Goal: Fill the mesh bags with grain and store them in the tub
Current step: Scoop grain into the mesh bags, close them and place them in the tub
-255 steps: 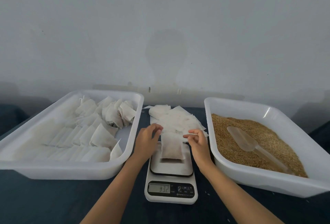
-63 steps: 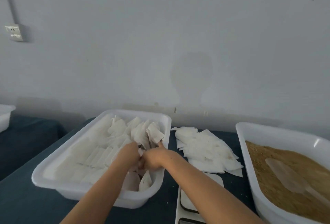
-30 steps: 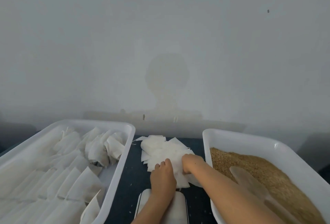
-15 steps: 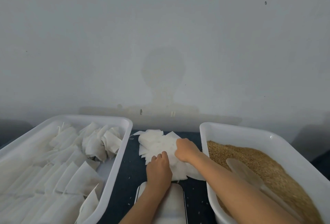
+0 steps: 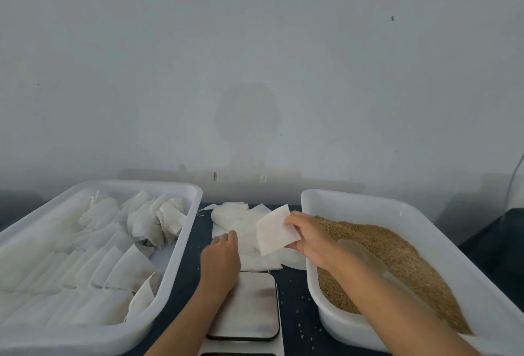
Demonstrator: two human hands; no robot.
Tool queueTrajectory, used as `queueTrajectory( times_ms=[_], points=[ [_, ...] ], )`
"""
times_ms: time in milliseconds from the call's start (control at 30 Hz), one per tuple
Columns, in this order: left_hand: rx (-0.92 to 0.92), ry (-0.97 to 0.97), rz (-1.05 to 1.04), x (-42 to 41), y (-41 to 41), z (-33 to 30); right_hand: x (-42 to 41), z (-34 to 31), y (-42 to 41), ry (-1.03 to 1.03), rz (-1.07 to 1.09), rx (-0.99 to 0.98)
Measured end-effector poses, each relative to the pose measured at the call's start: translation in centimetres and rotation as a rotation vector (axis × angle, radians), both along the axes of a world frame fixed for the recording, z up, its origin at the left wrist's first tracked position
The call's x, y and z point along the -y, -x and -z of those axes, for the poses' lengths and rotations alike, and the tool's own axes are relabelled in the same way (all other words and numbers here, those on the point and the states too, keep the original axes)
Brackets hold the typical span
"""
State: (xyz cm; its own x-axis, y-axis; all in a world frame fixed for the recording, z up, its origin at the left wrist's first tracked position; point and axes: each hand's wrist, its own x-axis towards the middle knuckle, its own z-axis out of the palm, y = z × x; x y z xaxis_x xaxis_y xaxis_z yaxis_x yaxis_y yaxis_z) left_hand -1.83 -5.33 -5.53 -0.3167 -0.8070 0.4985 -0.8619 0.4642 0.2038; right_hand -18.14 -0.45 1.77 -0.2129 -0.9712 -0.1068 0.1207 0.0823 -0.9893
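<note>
Currently right hand (image 5: 307,238) pinches one empty mesh bag (image 5: 276,230) lifted off the pile (image 5: 241,228), left hand (image 5: 222,255) resting flat on that pile beside the scale (image 5: 249,306); risk: thin bag may slip or stay closed when scooping from the grain tub (image 5: 397,256).

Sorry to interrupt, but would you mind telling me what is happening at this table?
A person is bagging grain. Their right hand pinches one empty mesh bag lifted off the pile of empty bags, while the left hand rests on that pile. The scale in front is bare. Filled bags line the left tub; the scoop lies in the grain tub.
</note>
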Motion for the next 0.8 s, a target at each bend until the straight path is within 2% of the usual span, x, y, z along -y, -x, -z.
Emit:
queueTrajectory(
  times_ms=[67,133,233,300,400,600,800],
  points=[
    [0.005,-0.088,-0.047,0.0,0.3,-1.1,-1.8,-0.7,1.1,0.049,0.015,0.031],
    [-0.082,-0.153,-0.003,-0.2,1.7,-2.5,-3.6,-1.3,2.4,0.092,0.012,0.061],
    [-0.424,-0.319,0.223,-2.0,4.9,-5.4,-6.1,-2.2,4.4,0.159,0.023,0.087],
    [-0.619,-0.517,0.435,-3.3,7.2,-7.3,-7.5,-2.9,5.6,0.200,0.039,0.106],
    [-0.834,-0.775,0.634,-5.6,9.7,-8.9,-9.4,-3.1,7.5,0.220,0.067,0.080],
    [-0.985,-0.956,0.677,-8.8,13.1,-7.4,-11.9,-0.8,10.9,0.138,0.128,-0.088],
    [-0.843,-0.931,0.702,-8.9,14.0,-6.1,-12.7,1.5,11.7,0.046,0.141,-0.228]
  ],
)
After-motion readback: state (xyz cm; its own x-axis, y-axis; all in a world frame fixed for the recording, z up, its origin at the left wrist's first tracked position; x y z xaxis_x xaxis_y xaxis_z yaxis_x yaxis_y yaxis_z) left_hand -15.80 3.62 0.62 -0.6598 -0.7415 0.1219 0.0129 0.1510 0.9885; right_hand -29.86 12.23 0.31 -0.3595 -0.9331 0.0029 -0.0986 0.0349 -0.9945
